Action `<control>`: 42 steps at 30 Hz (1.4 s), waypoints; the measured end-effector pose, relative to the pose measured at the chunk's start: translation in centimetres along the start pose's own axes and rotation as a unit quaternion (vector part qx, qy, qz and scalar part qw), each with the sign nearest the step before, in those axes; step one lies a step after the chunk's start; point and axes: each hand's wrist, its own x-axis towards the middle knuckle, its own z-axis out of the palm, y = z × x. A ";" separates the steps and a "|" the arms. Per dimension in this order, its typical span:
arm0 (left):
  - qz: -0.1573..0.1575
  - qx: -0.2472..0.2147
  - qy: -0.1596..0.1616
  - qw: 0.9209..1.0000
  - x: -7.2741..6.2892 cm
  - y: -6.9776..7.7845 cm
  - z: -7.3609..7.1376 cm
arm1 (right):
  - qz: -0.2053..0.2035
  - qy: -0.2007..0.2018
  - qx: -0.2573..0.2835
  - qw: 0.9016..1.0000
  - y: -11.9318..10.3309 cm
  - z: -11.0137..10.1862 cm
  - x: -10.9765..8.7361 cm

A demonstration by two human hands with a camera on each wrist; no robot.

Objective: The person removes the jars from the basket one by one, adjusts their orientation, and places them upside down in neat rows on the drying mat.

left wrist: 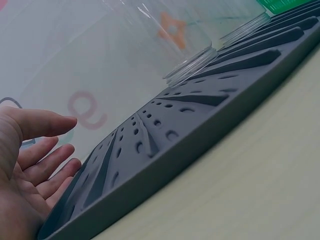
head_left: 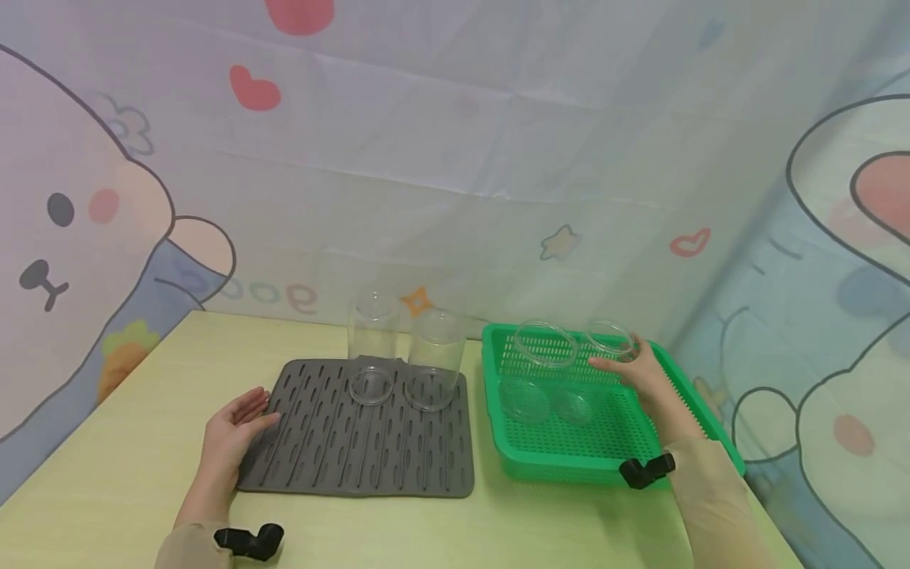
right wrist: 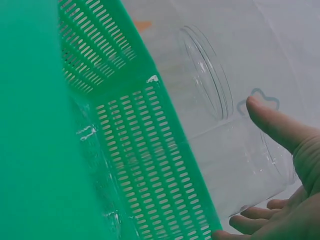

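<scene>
Two clear jars (head_left: 373, 340) (head_left: 435, 348) stand upside down on a grey slotted drying mat (head_left: 320, 450). My left hand (head_left: 235, 435) is at the mat's left edge, thumb apart from the fingers and nothing held. Inside a green basket (head_left: 554, 466) stand two more clear jars, the left one with its rim (head_left: 546, 363) up and the right one (head_left: 610, 352) beside it. My right hand (head_left: 643, 371) is at that right jar, thumb stretched out on the near side and fingers around its far right side, as the right wrist view also shows.
The basket stands right of the mat on a pale yellow table (head_left: 355, 537). Its perforated walls (right wrist: 145, 155) surround the jars. A cloth (head_left: 426, 158) printed with cartoon animals hangs behind the table.
</scene>
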 end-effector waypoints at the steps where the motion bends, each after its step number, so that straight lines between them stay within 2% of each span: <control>1: 0.000 0.000 0.001 1.000 0.0 0.0 0.0 | 0.003 -0.005 -0.002 1.000 0.1 0.0 0.1; 7: 0.000 0.001 0.000 1.000 0.0 0.0 0.0 | 0.007 -0.024 -0.012 1.000 0.3 0.4 0.4; 17: -0.006 0.000 -0.002 1.000 0.0 0.0 0.0 | -0.004 -0.015 -0.013 1.000 0.5 1.0 0.5; 25: 0.006 0.010 -0.002 1.000 -0.1 0.0 0.0 | -0.009 -0.007 -0.024 1.000 0.1 1.0 0.1; 36: 0.018 0.015 -0.005 1.000 -0.4 0.6 -0.2 | 0.000 0.060 0.010 0.998 -1.8 0.7 -1.2; 39: 0.031 0.016 -0.001 0.999 -0.5 0.9 -0.2 | -0.005 0.094 0.032 0.995 -2.6 0.9 -1.6; 42: 0.048 0.014 0.003 0.999 -0.5 1.3 -0.1 | -0.023 0.146 0.058 0.987 -3.6 1.3 -1.8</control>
